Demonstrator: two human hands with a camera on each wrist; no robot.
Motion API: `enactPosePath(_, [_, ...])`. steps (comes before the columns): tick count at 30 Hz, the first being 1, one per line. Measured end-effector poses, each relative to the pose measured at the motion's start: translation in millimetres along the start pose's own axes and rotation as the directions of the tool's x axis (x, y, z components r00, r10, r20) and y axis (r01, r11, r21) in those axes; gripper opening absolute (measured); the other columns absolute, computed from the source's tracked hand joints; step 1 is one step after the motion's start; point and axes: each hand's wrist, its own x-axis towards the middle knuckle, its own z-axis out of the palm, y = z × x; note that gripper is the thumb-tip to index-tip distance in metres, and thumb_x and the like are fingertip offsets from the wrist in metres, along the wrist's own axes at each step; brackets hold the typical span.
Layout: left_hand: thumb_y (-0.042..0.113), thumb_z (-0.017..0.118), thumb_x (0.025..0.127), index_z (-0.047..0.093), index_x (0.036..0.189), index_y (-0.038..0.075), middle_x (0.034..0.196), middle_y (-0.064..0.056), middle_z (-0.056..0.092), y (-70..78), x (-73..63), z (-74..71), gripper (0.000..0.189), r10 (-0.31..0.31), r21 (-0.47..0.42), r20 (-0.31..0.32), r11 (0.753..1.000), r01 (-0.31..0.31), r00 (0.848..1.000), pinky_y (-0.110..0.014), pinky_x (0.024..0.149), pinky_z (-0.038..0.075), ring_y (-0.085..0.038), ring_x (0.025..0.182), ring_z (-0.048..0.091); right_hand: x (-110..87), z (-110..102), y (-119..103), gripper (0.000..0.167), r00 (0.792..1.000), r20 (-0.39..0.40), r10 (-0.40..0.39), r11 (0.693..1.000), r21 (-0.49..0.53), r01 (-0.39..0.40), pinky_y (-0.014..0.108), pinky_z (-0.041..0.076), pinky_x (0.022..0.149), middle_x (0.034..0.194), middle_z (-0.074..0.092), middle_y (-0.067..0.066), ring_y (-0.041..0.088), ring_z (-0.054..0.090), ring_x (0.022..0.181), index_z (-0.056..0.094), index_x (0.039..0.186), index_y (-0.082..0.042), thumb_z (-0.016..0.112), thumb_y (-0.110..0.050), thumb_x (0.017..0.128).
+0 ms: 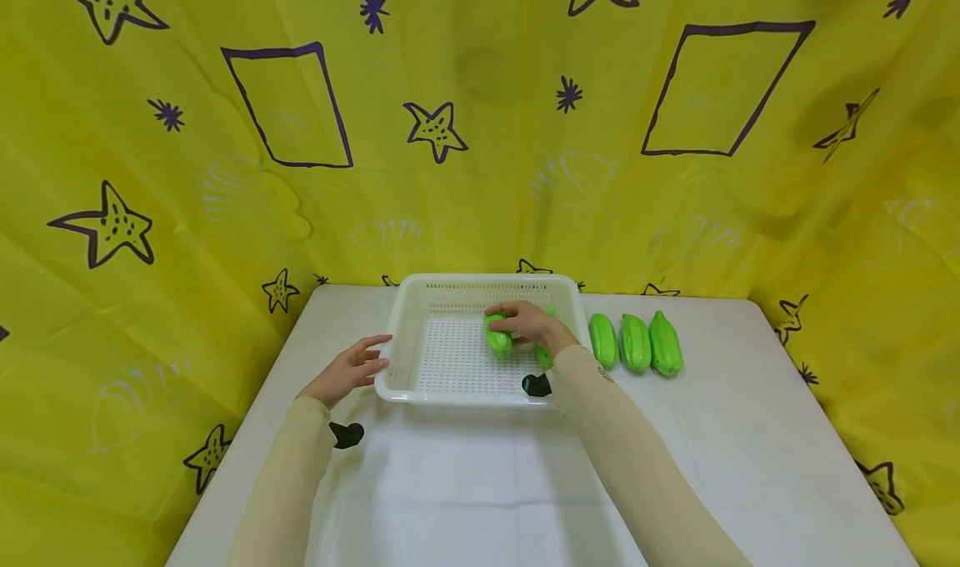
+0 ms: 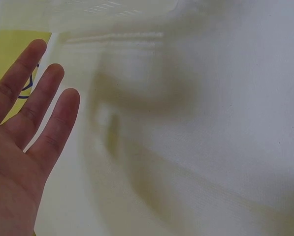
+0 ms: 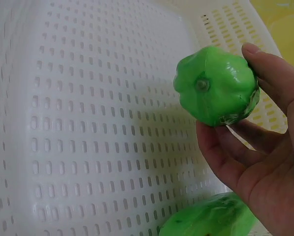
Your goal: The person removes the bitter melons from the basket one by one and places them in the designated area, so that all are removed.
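My right hand (image 1: 527,323) grips a green papaya (image 3: 213,86) between thumb and fingers, over the white plastic basket (image 1: 465,398). In the right wrist view its ribbed, rounded end with a small stem spot faces the camera. Another green papaya (image 3: 211,216) lies in the basket below that hand, partly hidden by it in the head view. At the basket's left rim is my left hand (image 1: 347,371), its fingers spread and fairly straight with the tips right at the rim. The left wrist view shows this hand (image 2: 18,147) with nothing in its palm.
Right of the basket, a row of green papayas stands side by side: one nearest the basket (image 1: 603,342), one in the middle (image 1: 636,343) and one at the far right (image 1: 666,344). They lie on a white-covered table (image 1: 465,484). Yellow patterned curtains (image 1: 480,200) enclose its back and sides.
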Motion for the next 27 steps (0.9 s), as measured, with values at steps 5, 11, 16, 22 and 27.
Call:
enactPosePath(5, [0.039, 0.065, 0.093, 0.037, 0.15, 0.025, 0.151, -0.021, 0.035, -4.5, 3.4, -3.2, 0.065, -0.008, -0.007, 0.009, 1.0, 0.008, 1.0, -0.055, 0.107, 0.038, -0.039, 0.132, 0.043, -1.0, -1.3, -0.7, 0.048, 1.0, 0.003, -0.011, 1.0, -0.015, 0.011, 0.043, 0.052, 0.093, 0.146, 0.042, 0.014, 0.027, 0.053, 0.116, 0.054, 0.14, -0.014, 0.067, -0.023, 0.094])
enactPosePath(11, [0.039, 0.065, 0.093, 0.037, 0.15, 0.024, 0.15, -0.021, 0.036, -6.7, 5.0, -4.8, 0.065, -0.003, -0.009, 0.008, 1.0, 0.003, 1.0, -0.055, 0.106, 0.039, -0.039, 0.131, 0.044, -2.5, -3.1, -3.9, 0.049, 1.0, -0.004, -0.019, 1.0, -0.021, 0.018, 0.044, 0.051, 0.094, 0.149, 0.04, 0.011, 0.028, 0.051, 0.12, 0.056, 0.139, -0.018, 0.07, -0.022, 0.092])
enactPosePath(16, [0.039, 0.065, 0.093, 0.037, 0.15, 0.024, 0.151, -0.02, 0.035, -5.7, 4.1, -5.2, 0.066, -0.004, -0.008, 0.009, 1.0, 0.004, 1.0, -0.055, 0.107, 0.038, -0.039, 0.131, 0.043, -4.0, -5.9, -7.2, 0.046, 0.998, 0.018, -0.061, 0.997, -0.039, 0.062, 0.044, 0.05, 0.095, 0.15, 0.041, 0.008, 0.027, 0.05, 0.123, 0.059, 0.137, -0.019, 0.07, -0.02, 0.092])
enactPosePath(22, [0.041, 0.065, 0.093, 0.037, 0.15, 0.024, 0.151, -0.021, 0.035, -4.6, 4.7, -5.0, 0.067, -0.001, -0.005, 0.023, 1.0, 0.001, 1.0, -0.055, 0.107, 0.038, -0.039, 0.132, 0.043, -8.9, -10.5, -13.9, 0.046, 0.992, 0.038, -0.12, 0.989, -0.086, 0.123, 0.042, 0.052, 0.094, 0.147, 0.045, 0.007, 0.026, 0.05, 0.125, 0.059, 0.137, -0.017, 0.069, -0.021, 0.093])
enactPosePath(27, [0.044, 0.066, 0.092, 0.037, 0.15, 0.027, 0.153, -0.02, 0.033, -7.9, 7.5, -5.6, 0.067, -0.013, -0.009, 0.023, 1.0, 0.014, 1.0, -0.054, 0.108, 0.037, -0.039, 0.134, 0.041, -20.3, -10.8, -26.0, 0.047, 0.989, 0.006, -0.145, 0.987, -0.065, 0.145, 0.04, 0.054, 0.09, 0.148, 0.043, 0.008, 0.027, 0.05, 0.124, 0.058, 0.137, -0.017, 0.07, -0.023, 0.092])
